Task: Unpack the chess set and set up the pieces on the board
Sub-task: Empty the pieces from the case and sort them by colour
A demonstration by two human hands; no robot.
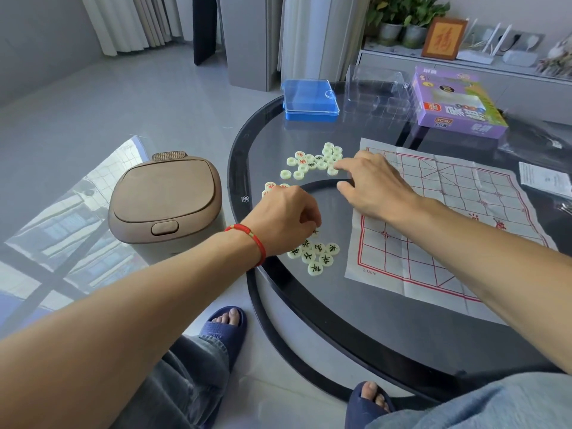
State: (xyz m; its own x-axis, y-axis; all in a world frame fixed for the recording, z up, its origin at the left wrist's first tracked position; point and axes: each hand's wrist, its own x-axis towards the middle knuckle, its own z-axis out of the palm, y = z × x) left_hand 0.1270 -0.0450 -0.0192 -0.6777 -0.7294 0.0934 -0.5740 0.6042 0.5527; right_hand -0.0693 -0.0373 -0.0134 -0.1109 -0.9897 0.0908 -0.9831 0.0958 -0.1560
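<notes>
left hand (283, 216) curled over black-marked pieces (315, 255) near table's (402, 329) left edge, grip unclear; right hand (370, 187) spread on far pile (312, 161). pieces could be knocked off the edge.

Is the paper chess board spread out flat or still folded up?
Spread out. The paper board lies open on the glass table, its grid visible, only creases remaining.

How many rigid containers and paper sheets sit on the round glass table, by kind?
Blue plastic case: 1
Purple cardboard box: 1
Clear plastic tray: 1
White paper board, red grid: 1
White printed leaflet: 1
Total: 5
</notes>
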